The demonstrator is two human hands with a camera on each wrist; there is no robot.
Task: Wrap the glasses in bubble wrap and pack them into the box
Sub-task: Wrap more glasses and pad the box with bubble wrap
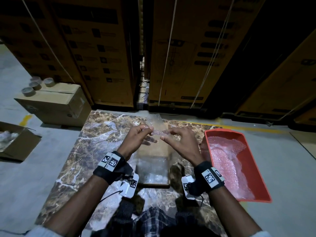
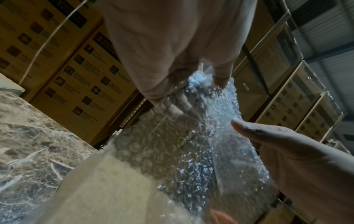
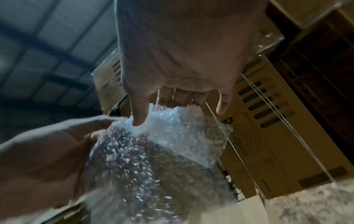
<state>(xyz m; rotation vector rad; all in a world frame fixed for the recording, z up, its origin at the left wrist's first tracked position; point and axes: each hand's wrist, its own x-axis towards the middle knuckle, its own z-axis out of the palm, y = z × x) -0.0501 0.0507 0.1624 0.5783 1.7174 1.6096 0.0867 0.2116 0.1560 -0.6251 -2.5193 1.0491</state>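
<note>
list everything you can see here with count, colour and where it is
clear bubble wrap sheet: 1, transparent, held up between both hands above the small box
small open cardboard box: 1, brown, on the slab under the hands, clear wrap inside
brown marbled stone slab: 1, brown with white veins, on the floor
red plastic tray: 1, red, right of the slab, holding bubble wrap
closed cardboard carton: 1, brown, far left
brown tape rolls: 4, brown, on and beside that carton
open cardboard carton: 1, brown, left edge
tall printed strapped cartons: several, yellow-brown, along the back
left hand: 1, pinches the sheet
right hand: 1, pinches the sheet
</note>
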